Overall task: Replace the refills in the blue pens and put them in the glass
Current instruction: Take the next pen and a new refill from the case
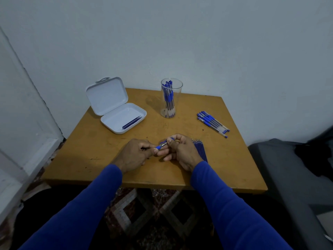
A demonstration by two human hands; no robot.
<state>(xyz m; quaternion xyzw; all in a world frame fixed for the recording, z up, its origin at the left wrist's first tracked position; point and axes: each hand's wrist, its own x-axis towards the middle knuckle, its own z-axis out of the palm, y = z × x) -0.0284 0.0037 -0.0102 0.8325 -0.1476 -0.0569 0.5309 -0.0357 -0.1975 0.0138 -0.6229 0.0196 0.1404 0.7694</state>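
Observation:
Both my hands meet over the front middle of the wooden table (100,159). My left hand (137,154) grips the barrel of a blue pen (159,146), whose grip end and metal tip point right. My right hand (182,152) pinches that tip and also keeps a blue cap (171,139) between its fingers. A row of blue refills (201,150) lies on the table just behind my right hand, partly hidden. The clear glass (171,98) at the back holds several blue pens. Several more blue pens (212,123) lie at the right.
An open white plastic case (115,105) sits at the back left with a few dark refills (131,122) in its tray. A pale wall runs behind the table. A dark grey seat (288,168) stands to the right, and patterned floor shows below the front edge.

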